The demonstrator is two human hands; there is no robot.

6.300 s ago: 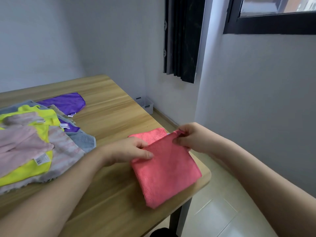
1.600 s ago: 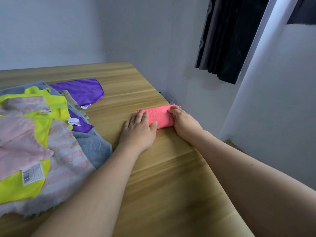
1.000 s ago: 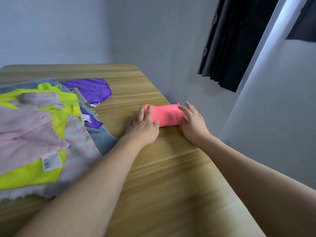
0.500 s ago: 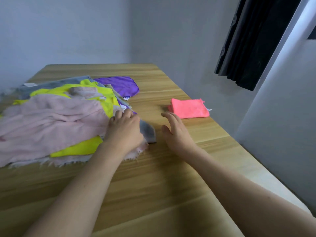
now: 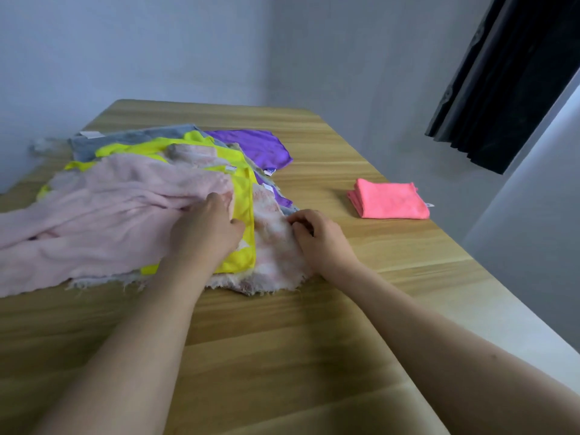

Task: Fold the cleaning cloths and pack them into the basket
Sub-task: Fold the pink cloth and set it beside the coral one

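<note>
1. The wooden table (image 5: 314, 340) carries a loose pile of cloths (image 5: 141, 199) on its left half.
2. The folded pink cloth (image 5: 390, 204) lies apart at the right, its long axis left to right.
3. The left hand (image 5: 208, 232) rests flat on the pile with relaxed fingers.
4. The right hand (image 5: 317, 238), nearer the pile's right edge, pinches the fringed striped cloth (image 5: 273, 246).
5. No basket is visible.

Pale pink cloth (image 5: 103, 221): cut off at the left edge. Grey cloth (image 5: 131, 140) and purple cloth (image 5: 251, 147): largely covered by the pile. Left hand (image 5: 205, 235) fingertips: buried in fabric. Labels: too small to be read.
</note>
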